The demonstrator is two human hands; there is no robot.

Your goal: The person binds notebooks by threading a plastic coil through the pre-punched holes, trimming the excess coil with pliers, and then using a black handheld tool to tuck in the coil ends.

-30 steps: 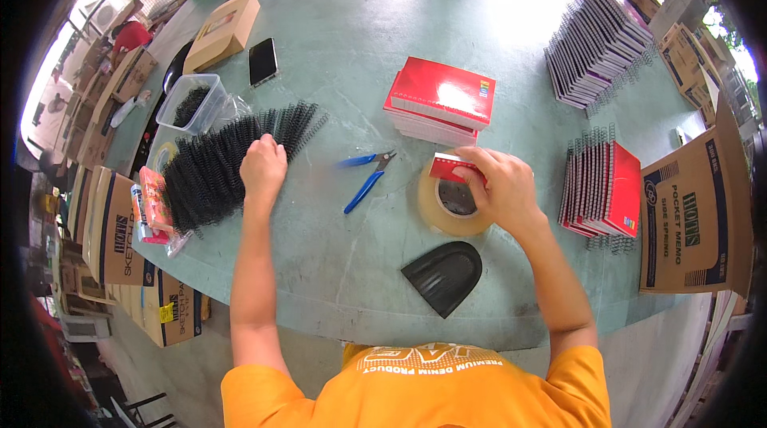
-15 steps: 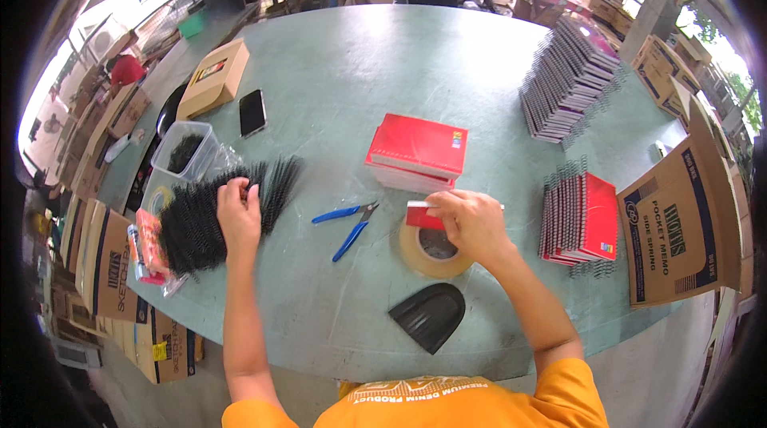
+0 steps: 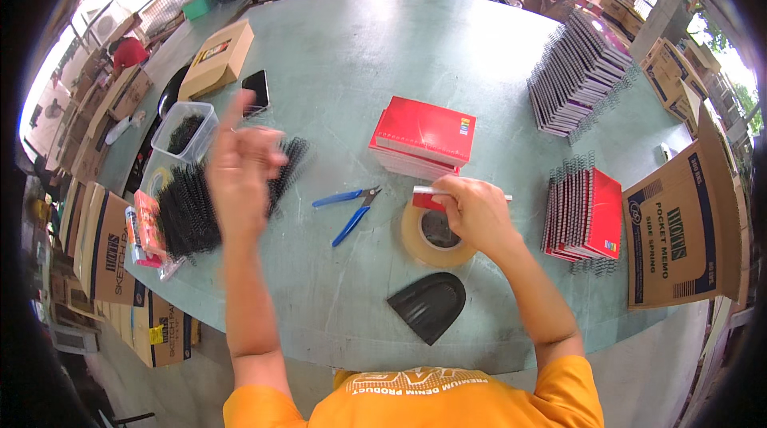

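Two hands: left hand (image 3: 240,166) raised, loosely open, empty; right hand (image 3: 471,208) pinching small notebook (image 3: 431,196) over tape roll (image 3: 431,238)

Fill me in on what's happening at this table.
A person in an orange shirt works at a round green table. The right hand holds a small red notebook over a roll of clear tape. The left hand is raised above a pile of black binding coils. Blue pliers and stacks of red notebooks lie nearby.

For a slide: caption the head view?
Right hand holds a small red notebook above a tape roll; left hand raised.
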